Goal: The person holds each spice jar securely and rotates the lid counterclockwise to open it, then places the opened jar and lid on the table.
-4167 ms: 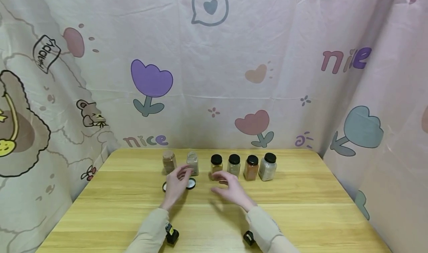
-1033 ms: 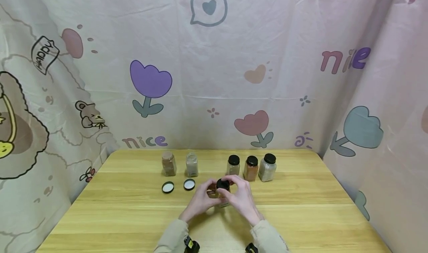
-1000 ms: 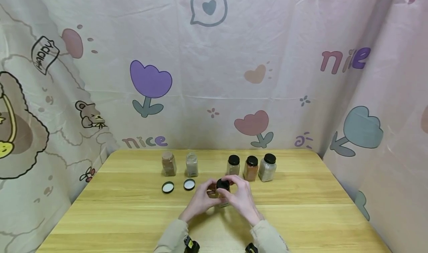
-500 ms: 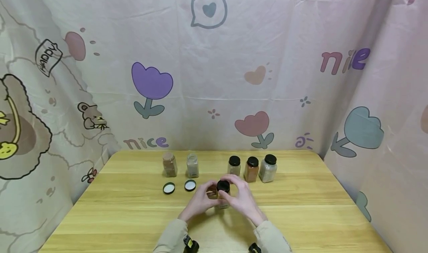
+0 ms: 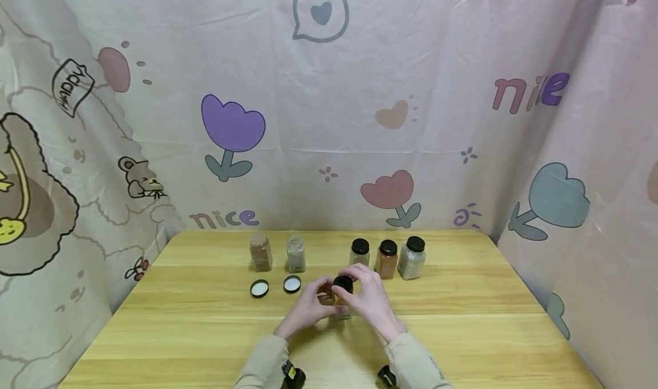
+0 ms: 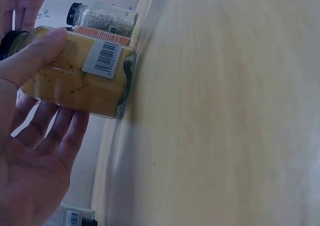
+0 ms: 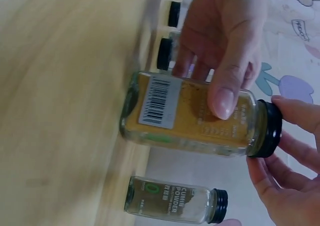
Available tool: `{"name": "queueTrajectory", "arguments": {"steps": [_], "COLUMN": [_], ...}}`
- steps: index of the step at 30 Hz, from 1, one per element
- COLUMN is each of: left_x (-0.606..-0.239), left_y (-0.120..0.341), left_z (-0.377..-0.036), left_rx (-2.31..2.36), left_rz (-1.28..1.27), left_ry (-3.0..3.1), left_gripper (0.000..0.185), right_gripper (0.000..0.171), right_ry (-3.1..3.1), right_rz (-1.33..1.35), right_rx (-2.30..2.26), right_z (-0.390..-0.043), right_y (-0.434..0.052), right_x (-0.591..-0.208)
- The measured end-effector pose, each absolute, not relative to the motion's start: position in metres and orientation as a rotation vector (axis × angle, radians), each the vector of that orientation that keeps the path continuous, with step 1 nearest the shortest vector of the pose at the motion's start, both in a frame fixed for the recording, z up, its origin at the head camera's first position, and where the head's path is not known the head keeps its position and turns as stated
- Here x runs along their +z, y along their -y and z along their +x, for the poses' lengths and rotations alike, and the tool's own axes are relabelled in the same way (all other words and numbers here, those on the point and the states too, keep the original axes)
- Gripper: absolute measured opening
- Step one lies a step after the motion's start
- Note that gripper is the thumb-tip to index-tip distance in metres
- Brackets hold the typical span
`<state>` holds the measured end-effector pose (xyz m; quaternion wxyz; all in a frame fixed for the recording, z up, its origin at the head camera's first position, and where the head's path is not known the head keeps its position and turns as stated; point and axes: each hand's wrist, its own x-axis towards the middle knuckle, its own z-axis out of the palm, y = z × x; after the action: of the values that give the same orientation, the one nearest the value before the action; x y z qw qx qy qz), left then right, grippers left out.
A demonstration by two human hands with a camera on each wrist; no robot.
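Observation:
A glass spice jar (image 7: pixel 197 111) of yellow-orange powder stands upright near the table's middle, a barcode label low on its side. My left hand (image 5: pixel 307 306) holds its body, thumb on one side and fingers on the other. With thumb and fingertips, my right hand (image 5: pixel 371 299) grips the black lid (image 7: pixel 271 128), which sits on the jar's neck. In the head view both hands cover much of the jar. The left wrist view shows the left thumb lying along the jar's powder-filled side.
Behind the right hand stand three black-lidded jars: cumin powder (image 7: pixel 172 200), orange powder (image 5: pixel 386 261) and a pale-grained jar (image 5: pixel 412 260). At back left are two lidless jars, one brown (image 5: pixel 260 255), one greyish (image 5: pixel 296 256). Two lids (image 5: pixel 259 288) lie upturned before them. Printed cloth surrounds the table.
Since the oldest frame, the yellow-orange jar has come forward from the back row into both hands. Over the last second, the right hand has shifted slightly at the lid; the left stays put.

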<state>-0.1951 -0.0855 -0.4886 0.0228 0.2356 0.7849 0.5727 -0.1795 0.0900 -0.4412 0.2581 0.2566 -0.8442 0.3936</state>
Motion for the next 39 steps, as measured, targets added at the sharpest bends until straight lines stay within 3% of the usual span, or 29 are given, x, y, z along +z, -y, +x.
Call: {"name": "queueTrajectory", "arguments": {"steps": [9, 20, 32, 39], "left_x": [-0.4901, -0.4901, -0.4904, -0.4909], "left_y": [0.0854, 0.0854, 0.0858, 0.0863], "left_z": [-0.1955, -0.194, -0.1955, -0.1961], "left_rx": [1.78, 1.755, 1.78, 1.775], "left_rz": [0.774, 0.715, 0.759, 0.782], "left_ry": [-2.407, -2.427, -2.418, -2.413], "left_gripper": [0.039, 0.041, 0.04, 0.04], "right_gripper": [0.022, 0.033, 0.021, 0.024], "right_ry": [2.362, 2.264, 2.352, 2.349], "right_rz": [0.797, 0.719, 0.69, 0.729], "right_rx": [1.068, 0.989, 1.058, 1.041], "right_z": [-0.177, -0.1773, -0.1744, -0.1748], "right_y": [-0.094, -0.093, -0.0905, -0.0917], "right_x": [-0.4365, -0.4429, -0.4376, -0.4397]}}
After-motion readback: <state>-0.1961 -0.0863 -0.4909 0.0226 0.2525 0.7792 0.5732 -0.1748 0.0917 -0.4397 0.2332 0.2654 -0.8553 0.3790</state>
